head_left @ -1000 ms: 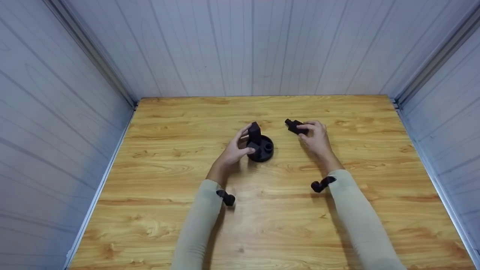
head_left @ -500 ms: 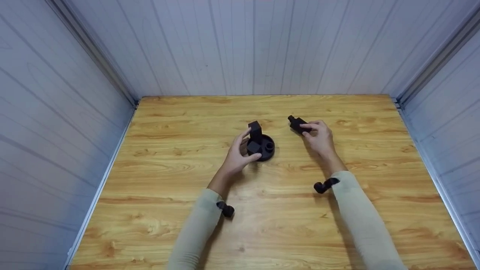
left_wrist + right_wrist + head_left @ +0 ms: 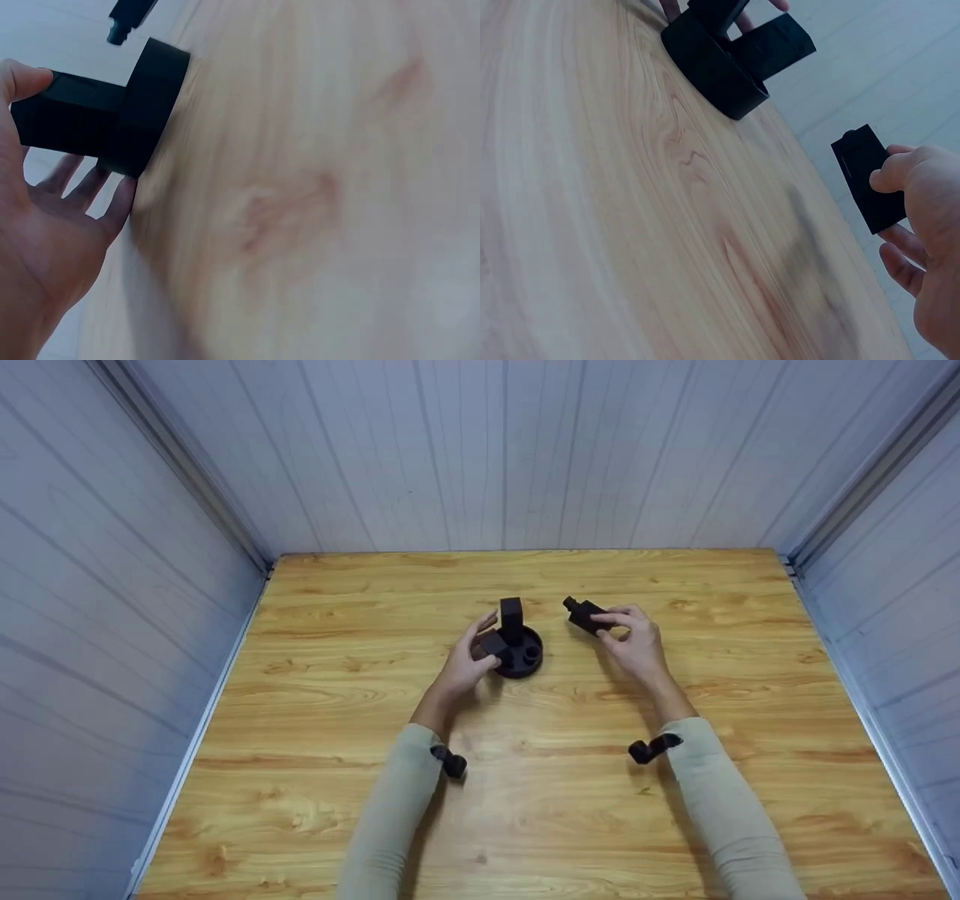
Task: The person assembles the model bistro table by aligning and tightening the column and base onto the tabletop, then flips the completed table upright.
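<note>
A round black base rests on the table, carrying two upright black blocks and a ring-shaped socket. My left hand holds the nearer left block, its thumb on that block's end; in the left wrist view some fingers lie along the base's edge. The taller block stands at the back of the base. To the right, my right hand pinches a loose black block with a narrow stepped stem. That block is held above the table, apart from the base, its stem pointing up-left.
The wood-grain table is bounded by a pale panel wall at the back and walls on both sides. Small black wrist cameras protrude inward from both sleeves.
The block under my left hand has turned and now sticks out further left. My right hand, with its loose block, went slightly right, then came back left.
</note>
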`<control>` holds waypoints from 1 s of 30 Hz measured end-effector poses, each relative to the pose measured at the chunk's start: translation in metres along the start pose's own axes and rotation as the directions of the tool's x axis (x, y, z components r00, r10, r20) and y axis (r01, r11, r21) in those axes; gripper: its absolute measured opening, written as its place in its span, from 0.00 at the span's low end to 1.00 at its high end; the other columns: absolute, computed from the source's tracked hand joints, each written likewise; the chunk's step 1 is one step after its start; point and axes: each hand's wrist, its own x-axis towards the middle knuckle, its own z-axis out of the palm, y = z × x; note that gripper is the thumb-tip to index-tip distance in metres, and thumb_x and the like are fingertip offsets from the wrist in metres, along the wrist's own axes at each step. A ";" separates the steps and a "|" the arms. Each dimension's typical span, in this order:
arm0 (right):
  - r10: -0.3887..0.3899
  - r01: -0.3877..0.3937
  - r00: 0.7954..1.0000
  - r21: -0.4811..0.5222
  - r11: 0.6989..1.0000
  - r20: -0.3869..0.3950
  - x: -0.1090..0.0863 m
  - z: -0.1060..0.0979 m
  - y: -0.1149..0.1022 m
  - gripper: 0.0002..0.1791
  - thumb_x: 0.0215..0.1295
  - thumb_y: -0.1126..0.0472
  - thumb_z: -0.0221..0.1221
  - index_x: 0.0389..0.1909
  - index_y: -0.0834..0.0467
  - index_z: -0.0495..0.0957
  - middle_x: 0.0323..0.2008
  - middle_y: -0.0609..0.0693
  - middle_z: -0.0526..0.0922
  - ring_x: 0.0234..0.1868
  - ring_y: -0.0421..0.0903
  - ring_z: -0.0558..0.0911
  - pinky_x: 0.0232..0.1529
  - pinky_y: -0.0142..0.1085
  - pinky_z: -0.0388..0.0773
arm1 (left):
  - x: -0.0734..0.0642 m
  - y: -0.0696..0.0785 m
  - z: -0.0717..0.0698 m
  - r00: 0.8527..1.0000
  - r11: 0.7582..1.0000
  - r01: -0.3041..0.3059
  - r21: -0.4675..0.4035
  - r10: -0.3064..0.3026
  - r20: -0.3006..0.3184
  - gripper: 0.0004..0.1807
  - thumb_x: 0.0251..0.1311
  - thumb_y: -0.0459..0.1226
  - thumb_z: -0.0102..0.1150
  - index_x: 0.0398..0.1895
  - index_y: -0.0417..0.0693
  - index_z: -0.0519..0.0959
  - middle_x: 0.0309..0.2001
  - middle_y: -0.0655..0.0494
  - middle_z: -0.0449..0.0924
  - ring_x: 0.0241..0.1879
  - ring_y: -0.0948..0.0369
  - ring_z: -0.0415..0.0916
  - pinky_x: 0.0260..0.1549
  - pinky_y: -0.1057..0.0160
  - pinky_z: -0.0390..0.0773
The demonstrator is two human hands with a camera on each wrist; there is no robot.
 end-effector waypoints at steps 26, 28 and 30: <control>-0.141 0.140 0.990 0.020 0.990 0.014 -0.008 0.001 -0.044 0.15 0.71 0.70 0.73 0.55 0.55 0.94 0.62 0.62 0.88 0.61 0.57 0.86 0.46 0.32 0.76 | -0.001 -0.020 0.003 0.980 1.000 0.014 -0.013 -0.017 -0.197 0.24 0.76 0.27 0.67 0.71 0.43 0.76 0.70 0.37 0.82 0.74 0.42 0.81 0.77 0.46 0.82; -0.154 0.154 0.988 0.018 0.988 0.023 -0.009 0.002 -0.047 0.16 0.70 0.71 0.73 0.55 0.55 0.94 0.62 0.62 0.89 0.60 0.56 0.86 0.46 0.34 0.77 | -0.008 0.003 0.006 0.976 1.000 0.029 -0.002 -0.028 -0.215 0.24 0.77 0.23 0.63 0.73 0.35 0.73 0.70 0.29 0.79 0.74 0.36 0.79 0.79 0.40 0.79; -0.166 0.165 0.985 0.020 0.986 0.036 -0.010 0.002 -0.050 0.16 0.69 0.71 0.73 0.55 0.56 0.94 0.61 0.62 0.89 0.60 0.55 0.85 0.46 0.34 0.78 | -0.007 -0.003 0.003 0.975 1.000 -0.009 -0.004 0.008 -0.222 0.24 0.77 0.25 0.64 0.73 0.37 0.74 0.68 0.32 0.81 0.72 0.39 0.81 0.77 0.42 0.80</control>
